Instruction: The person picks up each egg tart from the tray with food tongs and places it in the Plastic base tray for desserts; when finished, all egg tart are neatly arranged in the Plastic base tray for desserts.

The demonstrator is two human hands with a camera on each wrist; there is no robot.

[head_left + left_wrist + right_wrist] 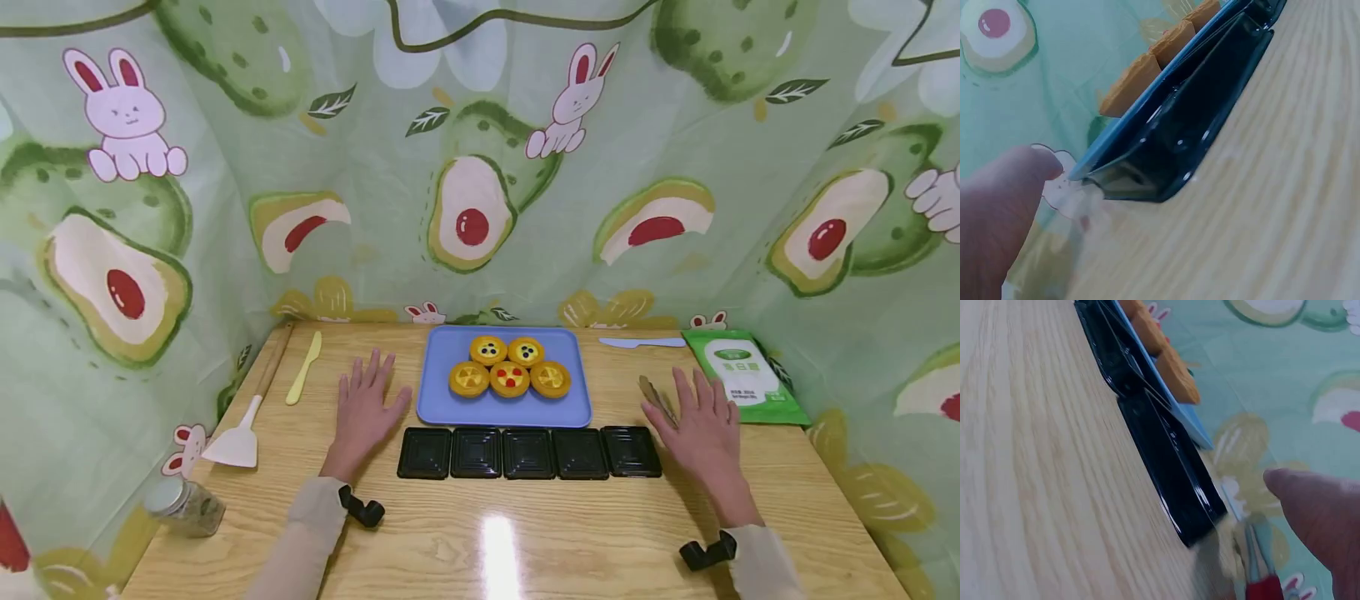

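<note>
My left hand (367, 412) rests on the wooden table with fingers spread, left of a blue tray (510, 417). On the tray sit several egg tarts (470, 379) with fruit-like toppings. In front of it several small square black plastic trays (424, 454) stand in a row. My right hand (701, 429), fingers also spread, is at the row's right end, over part of metal tongs (654, 398). In the right wrist view the tongs (1254, 550) show a red part near my thumb. Neither hand holds anything.
On the left lie a white spatula (238, 440) with a wooden handle, a yellow knife (305, 367) and a lidded jar (187, 507). At the back right are a light blue knife (641, 342) and a green packet (746, 379). A patterned cloth (375, 208) hangs around the table.
</note>
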